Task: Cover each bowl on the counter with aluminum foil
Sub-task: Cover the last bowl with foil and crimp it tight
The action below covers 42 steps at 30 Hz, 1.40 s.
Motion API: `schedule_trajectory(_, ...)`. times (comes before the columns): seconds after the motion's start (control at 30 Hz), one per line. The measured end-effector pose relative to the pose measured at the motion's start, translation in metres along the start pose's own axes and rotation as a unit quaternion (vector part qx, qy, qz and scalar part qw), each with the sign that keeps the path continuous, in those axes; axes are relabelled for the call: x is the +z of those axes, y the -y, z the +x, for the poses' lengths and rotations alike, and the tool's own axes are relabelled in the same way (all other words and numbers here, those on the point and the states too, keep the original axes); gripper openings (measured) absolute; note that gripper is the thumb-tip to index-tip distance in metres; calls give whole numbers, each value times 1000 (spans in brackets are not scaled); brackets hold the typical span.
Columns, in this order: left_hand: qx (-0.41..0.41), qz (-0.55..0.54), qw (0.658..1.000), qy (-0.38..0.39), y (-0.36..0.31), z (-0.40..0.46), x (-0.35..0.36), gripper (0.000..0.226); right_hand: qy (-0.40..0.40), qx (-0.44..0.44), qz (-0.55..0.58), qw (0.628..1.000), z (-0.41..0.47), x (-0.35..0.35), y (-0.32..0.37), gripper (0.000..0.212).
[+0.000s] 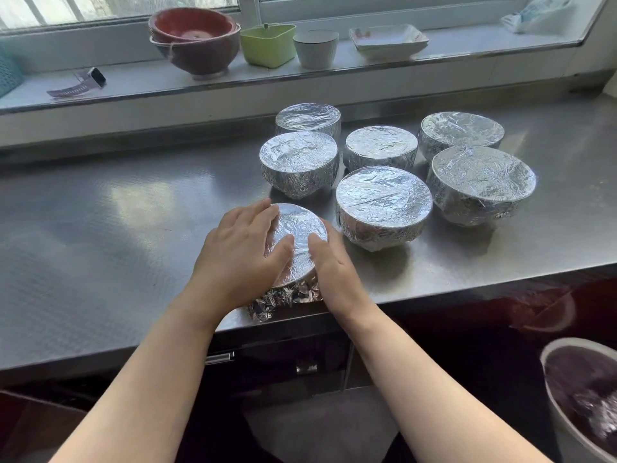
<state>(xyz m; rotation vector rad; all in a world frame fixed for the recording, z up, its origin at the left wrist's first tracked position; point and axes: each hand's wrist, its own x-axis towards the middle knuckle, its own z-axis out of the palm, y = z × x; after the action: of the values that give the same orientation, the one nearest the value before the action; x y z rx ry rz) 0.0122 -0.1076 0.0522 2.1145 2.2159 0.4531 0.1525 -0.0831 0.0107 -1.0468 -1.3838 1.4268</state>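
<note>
A foil-wrapped bowl [298,228] stands near the front edge of the steel counter [117,228]. My left hand [240,252] presses flat on its left side and top. My right hand [334,265] cups its right side, thumb on the foil top. Crumpled foil [283,297] bunches under the bowl toward the counter edge. Several other bowls stand behind and to the right, all wrapped in foil, such as one [384,202] close by and another [480,182] further right.
On the window ledge sit stacked red bowls [195,38], a green square container [267,43], a white cup [315,46], a white dish [389,40] and a watch [80,83]. A bin with a dark liner [581,396] stands at lower right.
</note>
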Motion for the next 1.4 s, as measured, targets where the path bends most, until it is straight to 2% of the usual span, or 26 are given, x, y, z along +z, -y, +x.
schedule_trajectory(0.1,1,2,1000,-5,1,1,0,89,22,-6,-14,1000,5,-5,-1,51)
schedule_trajectory(0.27,8,5,1000,-2,2,0,0,88,64,22,-36,997,7,-13,-2,50)
schedule_trajectory(0.33,8,6,1000,-1,3,1,0,87,99,50,-66,992,7,-18,1,60)
schedule_trajectory(0.4,7,10,1000,-1,3,1,0,86,117,76,-51,989,10,-25,3,68)
schedule_trajectory(0.47,5,14,1000,1,3,1,0,84,89,118,12,989,9,-28,4,65)
schedule_trajectory(0.53,2,17,1000,2,3,0,0,80,33,112,26,993,6,-31,-2,57)
schedule_trajectory(0.63,-1,18,1000,5,3,0,1,77,-45,5,-68,997,-11,-35,-6,40)
schedule_trajectory(0.7,-5,16,1000,12,3,1,1,75,-81,-58,-131,986,-19,-36,1,40)
schedule_trajectory(0.83,-8,16,1000,9,2,0,1,73,-36,-117,-191,974,-23,-23,4,49)
schedule_trajectory(0.93,-11,14,1000,7,1,0,1,72,-85,-155,-233,956,-27,-2,-7,54)
schedule_trajectory(1.03,-13,15,1000,10,0,0,1,72,-145,-168,-202,954,-28,7,-14,61)
schedule_trajectory(1.23,-19,12,1000,5,-2,0,0,73,-199,-172,-138,955,-20,11,-23,45)
schedule_trajectory(1.4,-29,10,1000,3,-3,-1,1,73,-215,-128,-84,965,-15,10,-26,24)
